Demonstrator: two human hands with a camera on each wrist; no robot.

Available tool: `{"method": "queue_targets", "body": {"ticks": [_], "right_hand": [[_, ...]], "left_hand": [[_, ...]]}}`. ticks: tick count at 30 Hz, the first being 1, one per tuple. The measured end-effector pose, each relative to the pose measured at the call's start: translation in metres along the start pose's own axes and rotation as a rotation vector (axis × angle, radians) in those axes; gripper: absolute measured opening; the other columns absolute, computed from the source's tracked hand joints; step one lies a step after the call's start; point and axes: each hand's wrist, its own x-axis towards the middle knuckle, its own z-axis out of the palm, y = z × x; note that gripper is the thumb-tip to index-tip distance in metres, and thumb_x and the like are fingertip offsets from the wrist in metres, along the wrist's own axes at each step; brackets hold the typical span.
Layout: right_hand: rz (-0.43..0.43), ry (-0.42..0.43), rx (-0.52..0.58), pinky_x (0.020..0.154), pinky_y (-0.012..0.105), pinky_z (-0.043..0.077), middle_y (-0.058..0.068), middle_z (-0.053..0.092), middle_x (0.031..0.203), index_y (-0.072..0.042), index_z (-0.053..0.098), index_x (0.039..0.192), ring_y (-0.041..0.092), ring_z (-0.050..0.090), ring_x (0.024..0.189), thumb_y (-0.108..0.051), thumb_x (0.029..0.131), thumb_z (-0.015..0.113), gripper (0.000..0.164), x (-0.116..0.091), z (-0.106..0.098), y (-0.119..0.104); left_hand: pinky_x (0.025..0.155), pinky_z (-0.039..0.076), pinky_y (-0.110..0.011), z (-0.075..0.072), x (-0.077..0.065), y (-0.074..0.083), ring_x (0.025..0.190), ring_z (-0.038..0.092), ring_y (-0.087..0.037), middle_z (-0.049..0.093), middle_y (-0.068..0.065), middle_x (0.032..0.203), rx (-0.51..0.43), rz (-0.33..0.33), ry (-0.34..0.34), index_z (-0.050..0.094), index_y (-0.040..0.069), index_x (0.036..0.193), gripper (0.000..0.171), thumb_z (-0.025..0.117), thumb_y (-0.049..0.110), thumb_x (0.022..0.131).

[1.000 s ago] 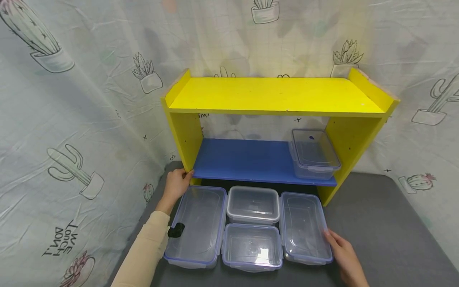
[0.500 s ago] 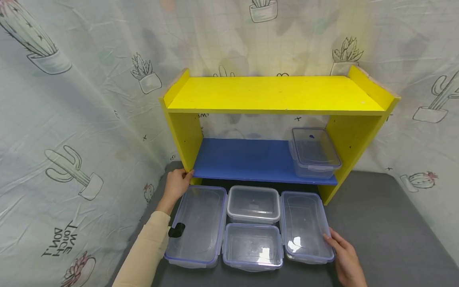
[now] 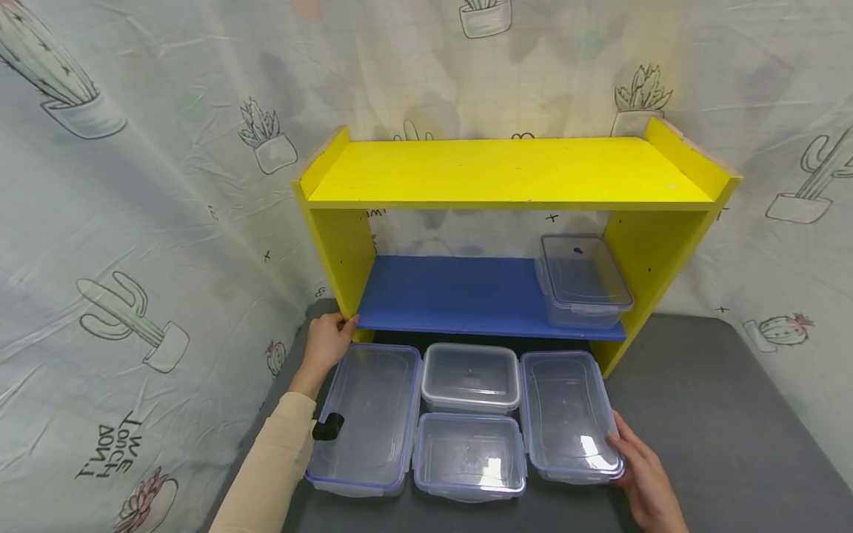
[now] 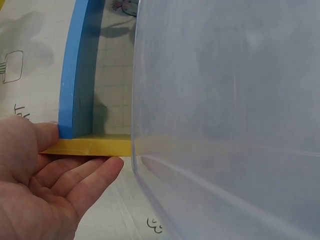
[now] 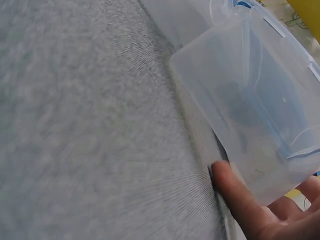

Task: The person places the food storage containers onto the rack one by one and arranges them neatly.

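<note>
A yellow shelf unit [image 3: 515, 170] with a blue middle board [image 3: 453, 296] stands at the back. My left hand [image 3: 328, 342] grips its left side panel beside the board's front corner; in the left wrist view the thumb and fingers lie on opposite faces of the yellow panel [image 4: 100, 146]. At the right, my right hand [image 3: 643, 470] holds the near right corner of a clear food container [image 3: 566, 407] with a blue-rimmed lid. The right wrist view shows one fingertip [image 5: 222, 175] at the container's bottom edge and other fingers partly hidden behind its wall.
Left of the held container are a large clear container [image 3: 373, 400], a grey-lidded one [image 3: 470, 374] and a smaller blue-rimmed one [image 3: 469, 451], packed close together. Another container [image 3: 586, 274] sits on the blue board's right end. A patterned curtain [image 3: 166, 222] hangs behind the grey table [image 3: 720, 422].
The right container's near end has moved slightly right and away from me with my right hand, and glare has appeared and shifted across its lid. My left hand keeps its grip on the panel.
</note>
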Motion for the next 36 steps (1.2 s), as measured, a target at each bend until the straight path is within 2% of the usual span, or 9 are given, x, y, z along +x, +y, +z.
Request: {"method": "queue_targets", "body": {"ticks": [4, 5, 9, 11, 15, 19, 25, 31, 36], "right_hand": [[-0.01, -0.109, -0.016, 0.077, 0.03, 0.052, -0.043, 0.047, 0.127, -0.028, 0.02, 0.154, -0.01, 0.054, 0.109, -0.011, 0.106, 0.033, 0.053, -0.001, -0.007, 0.003], [-0.019, -0.142, -0.023, 0.079, 0.029, 0.051, -0.044, 0.042, 0.132, -0.026, 0.011, 0.156, -0.013, 0.05, 0.113, -0.01, 0.106, 0.031, 0.056, -0.001, -0.009, 0.004], [-0.094, -0.26, 0.01, 0.086, 0.026, 0.048, -0.04, 0.029, 0.145, -0.021, -0.005, 0.157, -0.014, 0.044, 0.12, -0.002, 0.103, 0.024, 0.064, -0.003, -0.012, 0.006], [-0.15, -0.324, 0.071, 0.09, 0.025, 0.048, -0.033, 0.029, 0.15, -0.017, -0.006, 0.157, -0.008, 0.046, 0.123, 0.004, 0.101, 0.02, 0.065, -0.005, -0.013, 0.007], [-0.216, -0.428, 0.22, 0.096, 0.025, 0.047, -0.023, 0.034, 0.152, -0.017, 0.005, 0.158, -0.001, 0.046, 0.129, 0.009, 0.097, 0.013, 0.066, -0.006, -0.014, 0.009], [-0.214, -0.424, 0.272, 0.096, 0.025, 0.048, -0.018, 0.039, 0.151, -0.02, 0.02, 0.155, 0.002, 0.049, 0.128, 0.009, 0.097, 0.012, 0.066, -0.006, -0.013, 0.011], [-0.199, -0.359, 0.221, 0.095, 0.024, 0.048, -0.022, 0.04, 0.149, -0.017, 0.012, 0.157, -0.001, 0.049, 0.127, 0.009, 0.098, 0.017, 0.064, -0.006, -0.011, 0.011], [-0.242, -0.401, 0.245, 0.097, 0.025, 0.048, -0.016, 0.039, 0.152, -0.009, 0.002, 0.156, 0.002, 0.048, 0.13, 0.01, 0.098, 0.014, 0.062, -0.006, -0.01, 0.012], [-0.239, -0.384, 0.286, 0.096, 0.025, 0.049, -0.012, 0.044, 0.149, -0.012, 0.007, 0.157, 0.005, 0.051, 0.128, 0.008, 0.1, 0.014, 0.061, -0.007, -0.01, 0.011]], "left_hand": [[0.044, 0.038, -0.028, 0.0, 0.0, 0.0, 0.046, 0.048, -0.016, 0.06, -0.009, 0.059, 0.002, -0.001, -0.004, 0.07, -0.003, 0.085, 0.034, 0.059, 0.026, 0.098], [0.044, 0.038, -0.028, 0.0, 0.0, 0.0, 0.046, 0.048, -0.016, 0.061, -0.01, 0.059, 0.002, -0.002, -0.004, 0.07, -0.002, 0.085, 0.034, 0.059, 0.026, 0.098], [0.044, 0.038, -0.028, 0.0, 0.0, 0.0, 0.046, 0.049, -0.016, 0.061, -0.01, 0.06, 0.002, -0.005, 0.001, 0.07, -0.002, 0.086, 0.033, 0.059, 0.026, 0.098], [0.044, 0.038, -0.028, 0.0, 0.0, 0.0, 0.046, 0.048, -0.017, 0.061, -0.01, 0.059, -0.002, -0.002, 0.0, 0.07, -0.002, 0.086, 0.034, 0.059, 0.027, 0.098], [0.045, 0.038, -0.028, 0.001, 0.001, 0.0, 0.047, 0.048, -0.017, 0.061, -0.011, 0.06, -0.011, 0.008, -0.005, 0.07, -0.003, 0.086, 0.034, 0.058, 0.027, 0.098], [0.045, 0.038, -0.028, 0.001, 0.001, 0.0, 0.048, 0.049, -0.017, 0.061, -0.011, 0.061, -0.011, 0.003, -0.001, 0.07, -0.002, 0.086, 0.033, 0.058, 0.026, 0.098], [0.045, 0.039, -0.028, 0.0, 0.0, -0.001, 0.047, 0.049, -0.017, 0.061, -0.011, 0.061, -0.009, -0.004, -0.001, 0.07, -0.002, 0.085, 0.033, 0.058, 0.027, 0.098], [0.045, 0.039, -0.028, -0.001, 0.0, -0.001, 0.047, 0.049, -0.017, 0.061, -0.011, 0.061, -0.02, -0.001, -0.005, 0.07, -0.002, 0.087, 0.033, 0.058, 0.026, 0.098], [0.045, 0.038, -0.028, -0.001, 0.0, -0.001, 0.047, 0.049, -0.017, 0.061, -0.011, 0.062, -0.024, 0.002, -0.009, 0.07, -0.001, 0.088, 0.032, 0.058, 0.027, 0.098]]}}
